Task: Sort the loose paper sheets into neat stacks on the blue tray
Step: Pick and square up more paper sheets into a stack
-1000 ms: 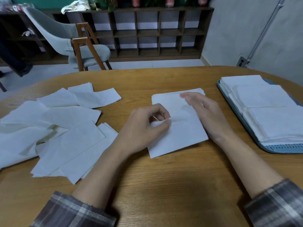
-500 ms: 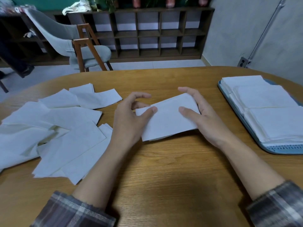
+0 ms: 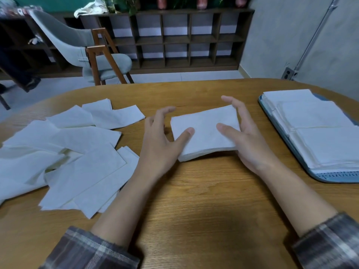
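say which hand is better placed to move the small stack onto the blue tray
Right, likely: right hand grips the small stack on the side nearest the blue tray; left hand is farther.

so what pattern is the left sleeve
Grey plaid with pale stripes on the fabric left sleeve, shown best in the head view.
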Motion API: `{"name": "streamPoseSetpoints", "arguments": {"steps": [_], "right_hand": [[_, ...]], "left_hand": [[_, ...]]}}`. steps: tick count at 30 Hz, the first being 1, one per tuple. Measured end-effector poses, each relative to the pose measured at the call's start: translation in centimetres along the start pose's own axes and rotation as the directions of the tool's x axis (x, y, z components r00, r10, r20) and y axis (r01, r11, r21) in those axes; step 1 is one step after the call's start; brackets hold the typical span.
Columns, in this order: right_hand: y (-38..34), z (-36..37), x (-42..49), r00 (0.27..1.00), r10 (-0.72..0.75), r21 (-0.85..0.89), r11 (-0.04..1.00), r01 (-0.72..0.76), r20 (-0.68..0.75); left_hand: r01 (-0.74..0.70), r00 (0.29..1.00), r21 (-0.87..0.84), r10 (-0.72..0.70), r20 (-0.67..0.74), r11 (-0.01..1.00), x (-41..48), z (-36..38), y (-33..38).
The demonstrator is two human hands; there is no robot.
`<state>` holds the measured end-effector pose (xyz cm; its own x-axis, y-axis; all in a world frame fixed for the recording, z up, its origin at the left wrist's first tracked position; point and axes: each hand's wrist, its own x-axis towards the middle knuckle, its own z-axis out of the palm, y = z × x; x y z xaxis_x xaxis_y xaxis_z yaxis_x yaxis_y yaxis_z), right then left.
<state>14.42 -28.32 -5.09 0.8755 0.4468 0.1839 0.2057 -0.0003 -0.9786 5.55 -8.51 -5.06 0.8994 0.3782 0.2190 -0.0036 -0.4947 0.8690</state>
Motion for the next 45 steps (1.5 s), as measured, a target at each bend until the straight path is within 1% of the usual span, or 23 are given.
{"name": "streamPoseSetpoints", "arguments": {"steps": [2,3,4,5,7,10,11,13,15,17,21,25,29,33,39,42,45], "right_hand": [[-0.1,-0.3,0.1,0.998,0.060,0.238,0.969,-0.061,0.012],[-0.2,-0.3,0.1,0.997,0.076,0.300,0.950,-0.081,0.028],[-0.2,-0.3,0.1,0.996,0.080,0.312,0.946,-0.088,0.040],[0.0,-0.3,0.2,0.996,0.074,0.283,0.956,-0.082,0.039],[0.4,-0.3,0.3,0.999,0.041,0.153,0.987,-0.043,0.012],[0.5,-0.5,0.2,1.000,-0.006,-0.090,0.996,0.005,-0.011],[0.4,-0.6,0.2,1.000,-0.017,-0.134,0.991,0.017,0.000],[0.2,-0.7,0.1,0.998,-0.018,-0.132,0.991,0.025,0.053],[-0.1,-0.7,0.0,0.992,0.006,-0.092,0.996,0.005,0.122],[-0.2,-0.6,-0.2,0.988,0.001,-0.118,0.993,0.018,0.157],[0.0,-0.4,-0.3,0.993,-0.041,-0.227,0.972,0.066,0.113],[1.0,-0.2,0.0,0.997,-0.048,-0.240,0.969,0.062,0.063],[2.1,0.0,0.5,0.998,-0.051,-0.254,0.966,0.057,0.033],[2.3,0.0,0.6,0.998,-0.030,-0.261,0.965,0.043,0.052],[2.5,0.2,0.7,0.998,-0.003,-0.274,0.962,0.022,0.068],[2.2,-0.2,0.8,0.993,0.050,-0.291,0.957,-0.018,0.106],[1.6,-1.0,1.2,0.987,0.105,-0.319,0.946,-0.062,0.120]], "left_hand": [[0.068,0.990,-0.143,-0.049,0.134,0.987,-0.2,-0.2,0.6],[0.081,0.982,-0.201,-0.044,0.184,0.976,-0.3,-0.3,0.9],[0.058,0.979,-0.227,-0.011,0.206,0.972,-0.3,-0.3,1.0],[0.016,0.977,-0.234,0.035,0.210,0.972,-0.3,-0.3,1.0],[-0.068,0.969,-0.237,0.121,0.217,0.969,-0.3,-0.3,1.0],[-0.131,0.950,-0.181,0.176,0.258,0.975,-0.2,-0.3,1.0],[-0.157,0.945,-0.148,0.192,0.266,0.977,-0.2,-0.3,0.9],[-0.176,0.949,-0.117,0.200,0.245,0.977,-0.1,-0.2,0.6],[-0.138,0.965,-0.141,0.165,0.205,0.980,0.1,-0.1,0.2],[-0.097,0.977,-0.180,0.129,0.172,0.979,0.2,0.1,-0.1],[-0.095,0.983,-0.202,0.124,0.135,0.975,0.3,0.4,-0.7],[-0.060,0.993,-0.200,0.080,0.092,0.978,0.4,1.1,-1.5],[-0.066,0.995,-0.182,0.078,0.058,0.981,0.6,1.9,-2.0],[-0.064,0.993,-0.183,0.081,0.088,0.981,0.5,1.7,-1.7],[-0.060,0.990,-0.135,0.076,0.116,0.989,0.2,1.6,-1.5],[-0.044,0.991,-0.069,0.052,0.126,0.997,0.3,2.0,-1.5],[-0.006,0.983,-0.016,0.009,0.183,1.000,0.8,2.0,-1.1]]}}
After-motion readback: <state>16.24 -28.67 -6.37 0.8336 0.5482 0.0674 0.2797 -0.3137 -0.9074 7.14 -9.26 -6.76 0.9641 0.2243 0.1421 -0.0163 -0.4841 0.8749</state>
